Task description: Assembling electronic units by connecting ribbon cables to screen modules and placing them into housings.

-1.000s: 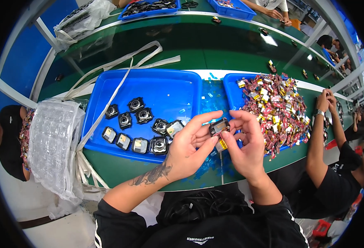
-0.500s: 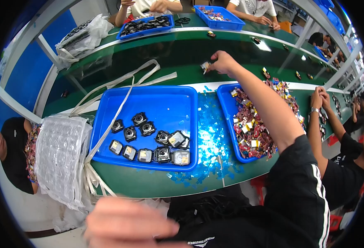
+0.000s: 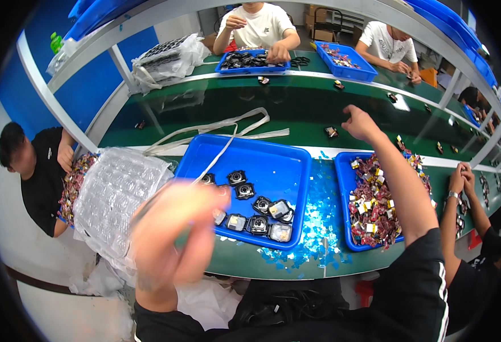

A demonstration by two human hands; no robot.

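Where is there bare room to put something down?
The near left tray is mostly bare above its black cases. Bare green surface also shows between the white straps and the small device beside the right hand. Crowded: the heaped right tray, and the gap between trays, strewn with blue scraps.

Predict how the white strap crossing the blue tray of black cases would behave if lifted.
The white strap probably bends easily, since it curves into loops. It looks light for its length, being flat and narrow. One stretch might scrape the blue tray, since it crosses the rim.
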